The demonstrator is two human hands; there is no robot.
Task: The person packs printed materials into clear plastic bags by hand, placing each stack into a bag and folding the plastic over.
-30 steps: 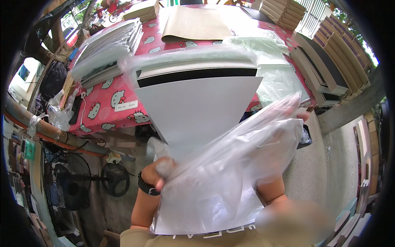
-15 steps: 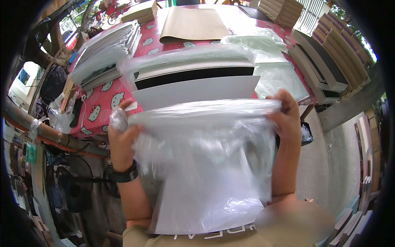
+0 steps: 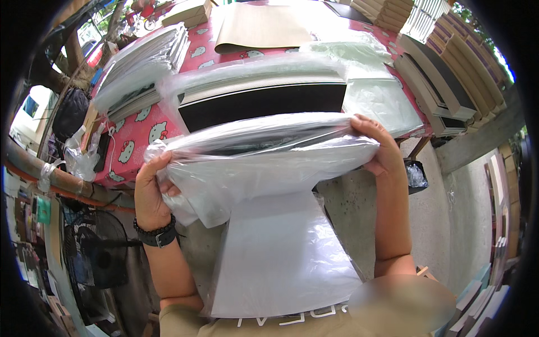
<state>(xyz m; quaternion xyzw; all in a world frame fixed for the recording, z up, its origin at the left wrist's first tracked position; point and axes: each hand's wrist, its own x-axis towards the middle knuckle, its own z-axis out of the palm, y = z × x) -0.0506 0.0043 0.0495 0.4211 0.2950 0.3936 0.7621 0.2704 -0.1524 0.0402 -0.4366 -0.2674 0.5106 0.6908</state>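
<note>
A clear plastic bag is stretched between my two hands, its long upper edge facing the table. My left hand pinches its left end, thumb on top. At the right corner, my right hand has its fingers over the upper edge and its thumb below. A dark strip shows through the folds; what lies inside is hard to make out. Just beyond the bag stands a stack of boards with a black front face, partly wrapped in plastic. Against my body rests a white sheet or board in clear plastic.
A pink patterned tablecloth covers the table. Plastic-wrapped stacks lie at left, a brown sheet at the back. Flat plastic bags and dark-topped boxes sit at right. A fan stands low at left.
The white board that leaned before the black stack is no longer visible there, leaving more black face exposed. The bag's upper edge has risen toward the table, and its lower part has lifted off my lap.
</note>
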